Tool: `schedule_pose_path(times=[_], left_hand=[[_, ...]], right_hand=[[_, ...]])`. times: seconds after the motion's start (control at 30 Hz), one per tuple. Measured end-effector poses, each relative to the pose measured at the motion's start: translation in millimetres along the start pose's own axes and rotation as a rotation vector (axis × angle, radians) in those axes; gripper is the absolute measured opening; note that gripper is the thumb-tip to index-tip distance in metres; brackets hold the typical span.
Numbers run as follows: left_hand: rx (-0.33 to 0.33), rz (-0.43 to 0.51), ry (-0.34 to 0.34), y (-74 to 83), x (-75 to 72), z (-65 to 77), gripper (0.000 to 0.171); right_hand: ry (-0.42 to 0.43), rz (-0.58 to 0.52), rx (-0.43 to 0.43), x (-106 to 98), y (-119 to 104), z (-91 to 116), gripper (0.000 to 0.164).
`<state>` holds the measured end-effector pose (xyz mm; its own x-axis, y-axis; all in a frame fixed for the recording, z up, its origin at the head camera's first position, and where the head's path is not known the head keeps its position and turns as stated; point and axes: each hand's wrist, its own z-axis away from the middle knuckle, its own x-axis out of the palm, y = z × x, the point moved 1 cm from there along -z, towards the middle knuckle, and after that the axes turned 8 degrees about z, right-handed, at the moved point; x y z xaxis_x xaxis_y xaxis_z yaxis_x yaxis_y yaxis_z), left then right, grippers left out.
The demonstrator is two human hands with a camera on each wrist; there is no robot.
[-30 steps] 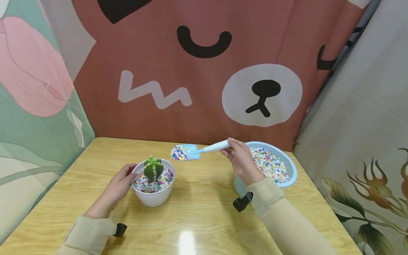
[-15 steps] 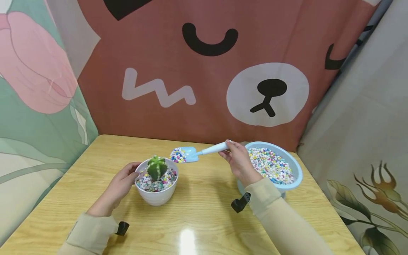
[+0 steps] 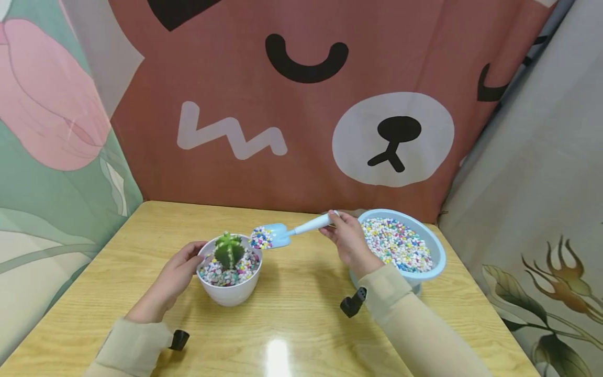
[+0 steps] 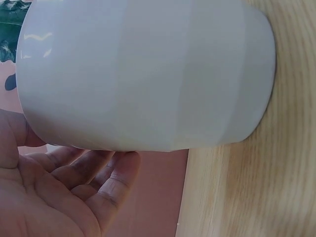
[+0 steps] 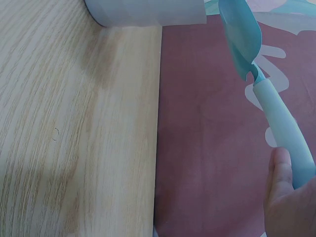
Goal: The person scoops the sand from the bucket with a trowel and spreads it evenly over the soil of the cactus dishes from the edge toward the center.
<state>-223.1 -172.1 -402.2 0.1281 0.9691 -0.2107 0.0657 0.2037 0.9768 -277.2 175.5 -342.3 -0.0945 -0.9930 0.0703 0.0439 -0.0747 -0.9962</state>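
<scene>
My left hand [image 3: 178, 272] grips a white flowerpot [image 3: 229, 294] at its left side, thumb at the rim and fingers against the outer wall [image 4: 148, 74]. A small green cactus [image 3: 229, 251] stands in the pot among colourful pebbles [image 3: 221, 275]. My right hand [image 3: 349, 238] pinches the end of the pale blue handle of a small garden shovel [image 3: 281, 234]. Pebbles in white, blue, yellow and pink [image 3: 260, 238] lie in the shovel's scoop. Its tip overlaps the pot's right rim in the head view. The right wrist view shows the scoop's underside [image 5: 242, 34] beyond the thumb.
A light blue basin [image 3: 439, 256] full of similar pebbles stands on the right of the wooden table [image 3: 301, 319], partly behind the right hand. A brown curtain with a bear print [image 3: 301, 173] hangs at the table's back edge, with patterned cloths on both sides.
The loaded shovel has moved left and slightly down, from beside the pot to its right rim. My left hand keeps its hold on the pot.
</scene>
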Motion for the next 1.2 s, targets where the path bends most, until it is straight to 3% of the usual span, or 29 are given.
schedule_pose_path(times=[0.67, 0.8, 1.03, 1.2], left_hand=[[-0.022, 0.04, -0.013, -0.5, 2.8, -1.3, 0.044], [-0.001, 0.024, -0.023, 0.8, 1.9, 4.9, 0.045], [0.017, -0.092, -0.045, 2.6, -7.2, 23.0, 0.054], [0.037, -0.066, -0.076, 2.9, -6.8, 23.8, 0.053]], right_hand=[[0.027, 0.027, 0.007, 2, 8, -5, 0.029], [0.037, 0.042, 0.001, 4, 6, -4, 0.03], [0.021, 0.059, -0.01, 8, 5, -4, 0.028], [0.038, 0.069, -0.01, 6, 5, -4, 0.03]])
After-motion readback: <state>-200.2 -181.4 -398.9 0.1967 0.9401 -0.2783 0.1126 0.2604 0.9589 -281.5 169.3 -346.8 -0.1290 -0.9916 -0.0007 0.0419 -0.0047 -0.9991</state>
